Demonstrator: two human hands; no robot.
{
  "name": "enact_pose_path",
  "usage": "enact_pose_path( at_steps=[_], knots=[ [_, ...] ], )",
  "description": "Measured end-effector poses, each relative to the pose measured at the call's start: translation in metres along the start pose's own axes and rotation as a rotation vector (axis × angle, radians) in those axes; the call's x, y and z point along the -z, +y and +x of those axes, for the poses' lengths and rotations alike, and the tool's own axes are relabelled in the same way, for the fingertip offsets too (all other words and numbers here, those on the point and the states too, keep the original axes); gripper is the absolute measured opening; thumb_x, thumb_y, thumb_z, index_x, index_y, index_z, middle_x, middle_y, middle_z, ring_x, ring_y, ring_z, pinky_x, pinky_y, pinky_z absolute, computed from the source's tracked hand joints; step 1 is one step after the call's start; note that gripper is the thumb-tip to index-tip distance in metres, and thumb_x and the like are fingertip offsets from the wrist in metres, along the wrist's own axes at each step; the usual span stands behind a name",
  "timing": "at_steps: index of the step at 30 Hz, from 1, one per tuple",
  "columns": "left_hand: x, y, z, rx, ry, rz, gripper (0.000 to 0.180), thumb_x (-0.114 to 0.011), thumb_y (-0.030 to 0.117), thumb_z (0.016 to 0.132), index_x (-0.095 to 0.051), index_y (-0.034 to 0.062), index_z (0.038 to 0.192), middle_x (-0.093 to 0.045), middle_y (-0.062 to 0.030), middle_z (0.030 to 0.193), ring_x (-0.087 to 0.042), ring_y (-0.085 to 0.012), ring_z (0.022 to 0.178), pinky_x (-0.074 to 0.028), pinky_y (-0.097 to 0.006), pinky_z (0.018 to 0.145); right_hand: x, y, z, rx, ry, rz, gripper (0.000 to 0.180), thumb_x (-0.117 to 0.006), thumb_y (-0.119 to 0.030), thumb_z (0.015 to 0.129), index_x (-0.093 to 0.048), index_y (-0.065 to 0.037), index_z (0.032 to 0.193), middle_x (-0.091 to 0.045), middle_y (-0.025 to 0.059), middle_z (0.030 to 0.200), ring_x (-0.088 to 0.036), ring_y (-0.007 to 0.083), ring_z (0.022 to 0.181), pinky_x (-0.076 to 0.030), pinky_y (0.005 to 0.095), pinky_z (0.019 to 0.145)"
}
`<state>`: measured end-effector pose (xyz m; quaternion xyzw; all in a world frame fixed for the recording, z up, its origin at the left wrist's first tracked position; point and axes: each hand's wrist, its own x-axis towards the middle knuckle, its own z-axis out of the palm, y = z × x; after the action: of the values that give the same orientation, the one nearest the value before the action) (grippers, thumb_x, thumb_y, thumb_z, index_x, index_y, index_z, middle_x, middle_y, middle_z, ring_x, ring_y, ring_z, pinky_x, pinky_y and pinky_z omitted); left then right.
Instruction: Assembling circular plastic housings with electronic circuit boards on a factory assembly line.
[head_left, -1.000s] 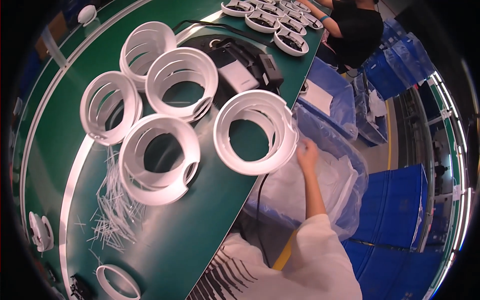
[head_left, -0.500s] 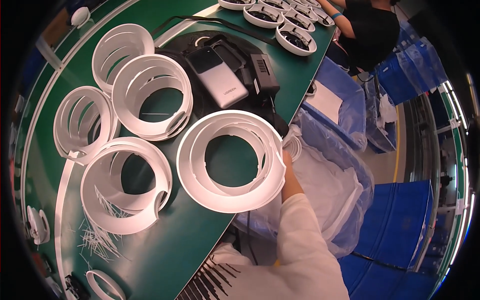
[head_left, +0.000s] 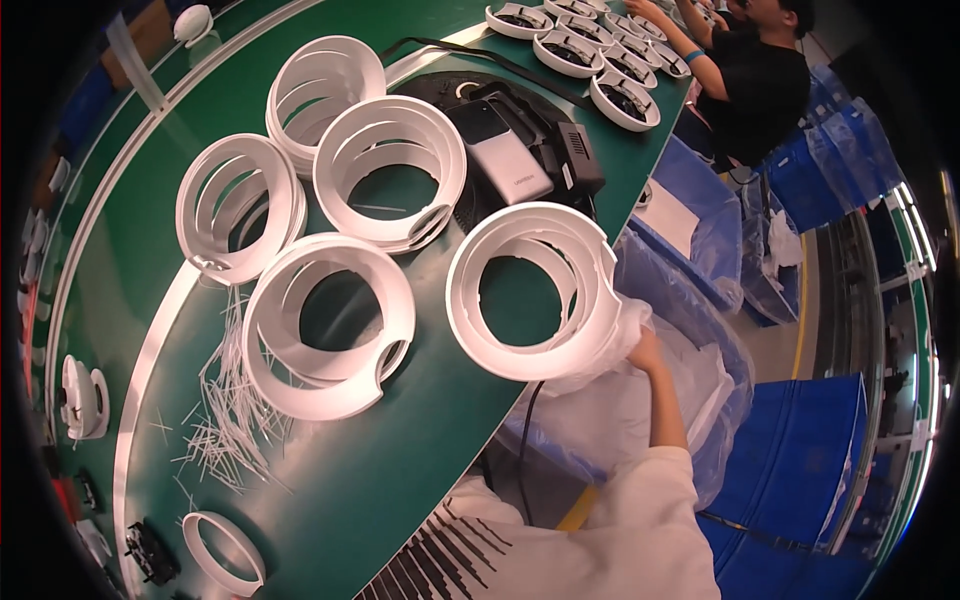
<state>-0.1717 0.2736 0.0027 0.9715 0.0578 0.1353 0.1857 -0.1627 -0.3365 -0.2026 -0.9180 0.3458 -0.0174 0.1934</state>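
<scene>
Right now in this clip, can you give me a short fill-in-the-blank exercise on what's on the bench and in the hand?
1. The right hand holds a stack of white plastic ____.
2. The belt surface is ____ in colour.
3. Beside the nearest standing stack lies a heap of thin white ____.
4. The bin liner under the hand is a clear plastic ____.

Missing words: rings; green; strips; bag

Five tall white ring stacks [head_left: 530,290] stand on the green table [head_left: 400,480].

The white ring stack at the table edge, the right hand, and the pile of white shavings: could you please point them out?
White ring stack [head_left: 575,255]: head view, upper rim.
Right hand [head_left: 648,352]: head view, back of hand.
White shavings [head_left: 222,430]: head view, middle of pile.
</scene>
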Motion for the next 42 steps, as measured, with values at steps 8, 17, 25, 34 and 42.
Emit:
enact_pose_path(
  at_steps=[8, 17, 25, 34, 42],
  knots=[
    [0.013, -0.01, -0.008, 0.126, -0.091, -0.161, 0.082, -0.057, 0.022, 0.073, -0.006, -0.0029, 0.132, -0.011, -0.027, 0.134, -0.015, -0.0372, 0.124, -0.011, -0.044, 0.102, 0.162, -0.037, -0.086, -0.526, -0.123, -0.57, 0.072, -0.073, -0.019, 0.05, -0.044, -0.004, 0.115, -0.053, 0.0189, 0.107, -0.051, 0.0326, 0.097, -0.042, 0.0386, 0.083],
    [0.022, -0.023, -0.014, 0.012, -0.119, -0.367, 0.082, -0.051, 0.01, 0.073, 0.004, -0.0015, 0.132, 0.001, -0.0271, 0.135, -0.007, -0.0381, 0.125, -0.006, -0.045, 0.101, 0.261, -0.155, -0.18, 0.125, 0.981, 0.417, 0.023, -0.058, -0.012, 0.077, -0.056, 0.004, 0.094, -0.059, 0.0104, 0.079, -0.057, 0.02, 0.071, -0.046, 0.0308, 0.062],
    [0.004, -0.054, -0.027, -0.145, 0.178, -0.37, 0.069, -0.044, 0.021, 0.08, -0.005, -0.0049, 0.13, -0.005, -0.0231, 0.137, -0.007, -0.0369, 0.127, -0.005, -0.044, 0.102, 0.073, -0.311, -0.185, 0.098, -0.659, 2.217, 0.016, -0.047, -0.012, 0.081, -0.051, -0.008, 0.096, -0.035, -0.0044, 0.056, -0.037, 0.0091, 0.054, -0.035, 0.0271, 0.057],
    [0.006, -0.066, -0.026, -0.17, 0.172, -0.366, 0.079, -0.056, 0.017, 0.065, -0.016, -0.0023, 0.129, -0.019, -0.0302, 0.13, -0.016, -0.049, 0.12, -0.014, -0.052, 0.097, 0.043, -0.323, -0.171, 0.003, 0.296, 1.437, 0.058, -0.056, -0.004, 0.076, -0.026, -0.005, 0.126, -0.041, 0.0171, 0.119, -0.048, 0.0277, 0.1, -0.042, 0.0401, 0.083],
    [0.017, -0.073, -0.03, -0.19, 0.108, -0.485, 0.078, -0.062, 0.018, 0.066, -0.019, 0.0012, 0.129, -0.02, -0.028, 0.131, -0.016, -0.0462, 0.122, -0.013, -0.052, 0.098, 0.002, -0.324, -0.151, 0.32, 0.774, 0.602, 0.062, -0.055, -0.012, 0.079, -0.02, -0.001, 0.129, -0.024, 0.0165, 0.131, -0.031, 0.0284, 0.116, -0.029, 0.0368, 0.095]
  ],
)
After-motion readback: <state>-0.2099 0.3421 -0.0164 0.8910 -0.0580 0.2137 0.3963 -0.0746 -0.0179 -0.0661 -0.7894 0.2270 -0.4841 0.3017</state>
